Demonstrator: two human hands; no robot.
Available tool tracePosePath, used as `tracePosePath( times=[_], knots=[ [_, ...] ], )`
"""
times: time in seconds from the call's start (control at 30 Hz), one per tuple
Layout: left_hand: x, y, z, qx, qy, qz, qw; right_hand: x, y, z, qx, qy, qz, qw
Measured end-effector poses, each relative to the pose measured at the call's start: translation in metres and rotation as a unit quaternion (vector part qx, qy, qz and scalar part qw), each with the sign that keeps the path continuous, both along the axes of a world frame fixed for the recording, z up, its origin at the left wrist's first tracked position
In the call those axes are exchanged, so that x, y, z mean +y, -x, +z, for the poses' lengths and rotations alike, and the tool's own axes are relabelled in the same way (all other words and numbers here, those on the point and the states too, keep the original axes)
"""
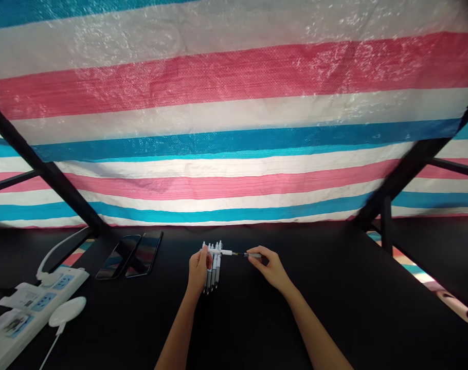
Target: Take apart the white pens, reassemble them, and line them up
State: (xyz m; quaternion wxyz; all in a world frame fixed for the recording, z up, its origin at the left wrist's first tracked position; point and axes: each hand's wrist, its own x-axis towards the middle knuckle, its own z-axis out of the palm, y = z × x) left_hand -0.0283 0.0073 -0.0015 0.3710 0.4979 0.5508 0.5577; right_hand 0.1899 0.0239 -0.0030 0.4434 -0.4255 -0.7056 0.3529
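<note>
A white pen (pixel 226 252) is held level in the air between both hands, just above a row of matching pens (pixel 214 270). Its white barrel lies toward the left, and a thin dark length, apparently a refill (pixel 238 254), joins it to a grey section (pixel 254 255) on the right.

That thin length looks like the weakest point. A twist or uneven pull could bend it, or the parts could slip apart. A slip from either grip could drop the pen onto the row and knock those closely set pens out of line.

The left hand (pixel 199 268) is closed around the barrel's left end, its fingers (pixel 205 254) curled over the pen. The right hand (pixel 268 268) pinches the grey section at the pen's other end, with its forefinger (pixel 259 251) on top. Neither hand has let go.

The pens lie side by side on a black table (pixel 315 303). Farther left are two phones (pixel 136 255), a white power strip (pixel 37 313) and a round white charger (pixel 67 311). A striped tarp (pixel 234 133) hangs beyond the table.
</note>
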Motion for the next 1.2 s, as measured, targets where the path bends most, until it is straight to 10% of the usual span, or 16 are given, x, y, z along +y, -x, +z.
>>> tracePosePath(
  times=[1.2],
  knots=[
    [-0.003, -0.008, -0.005, 0.068, 0.006, -0.143, 0.987, 0.004, 0.011, -0.011, 0.01, 0.142, 0.094, 0.985]
  ],
)
